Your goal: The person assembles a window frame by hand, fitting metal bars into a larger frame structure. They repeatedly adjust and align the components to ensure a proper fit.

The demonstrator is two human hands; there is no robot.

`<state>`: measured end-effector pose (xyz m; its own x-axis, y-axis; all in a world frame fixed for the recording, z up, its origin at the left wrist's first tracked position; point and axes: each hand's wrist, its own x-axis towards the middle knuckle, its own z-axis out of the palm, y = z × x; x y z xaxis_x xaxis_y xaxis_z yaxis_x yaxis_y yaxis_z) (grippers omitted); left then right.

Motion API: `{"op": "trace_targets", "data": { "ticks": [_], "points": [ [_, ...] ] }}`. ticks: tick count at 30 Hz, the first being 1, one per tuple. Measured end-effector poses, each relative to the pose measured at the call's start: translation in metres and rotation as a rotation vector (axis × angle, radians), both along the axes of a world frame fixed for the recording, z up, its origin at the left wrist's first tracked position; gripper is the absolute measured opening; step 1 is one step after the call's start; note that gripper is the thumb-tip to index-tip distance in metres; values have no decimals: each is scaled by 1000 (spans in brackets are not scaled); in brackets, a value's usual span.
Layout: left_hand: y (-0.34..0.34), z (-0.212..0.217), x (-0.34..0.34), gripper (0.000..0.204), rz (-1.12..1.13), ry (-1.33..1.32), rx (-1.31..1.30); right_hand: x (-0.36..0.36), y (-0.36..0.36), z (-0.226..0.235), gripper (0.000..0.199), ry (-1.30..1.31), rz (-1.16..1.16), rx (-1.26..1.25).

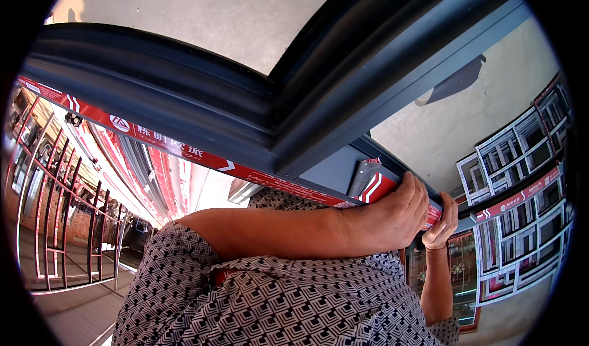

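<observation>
A dark grey metal window frame (202, 107) fills the space before me, with a crossbar (392, 82) joining it at an angle. Red printed protective film (172, 142) covers its near edge. Right of the joint, a loose flap of film (364, 178) curls up, grey side showing. My left forearm reaches across my body to the right. My left hand (399, 214) is closed over the frame's near edge, just right of the flap; its fingertips are partly hidden. Beside it, my right hand (443, 223) wraps around the same bar near its right end.
More frames with red film (518, 199) lean at the right. Red and black metal bars (61, 217) stand at the left, beside bright stacked lengths of profile (150, 168). A dark flat piece (454, 82) lies on the concrete floor (221, 15) beyond the crossbar.
</observation>
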<state>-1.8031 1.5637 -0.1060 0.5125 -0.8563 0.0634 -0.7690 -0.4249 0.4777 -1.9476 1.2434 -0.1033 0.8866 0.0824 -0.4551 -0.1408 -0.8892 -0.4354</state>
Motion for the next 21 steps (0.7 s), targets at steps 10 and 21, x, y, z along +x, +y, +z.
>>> {"op": "trace_targets", "data": {
  "ticks": [10,21],
  "points": [
    [-1,-3,0,41,-3,18,-18,1,2,1,78,13,-13,-16],
    [0,-3,1,45,-13,16,-20,6,8,3,80,14,-41,1]
  ]
}}
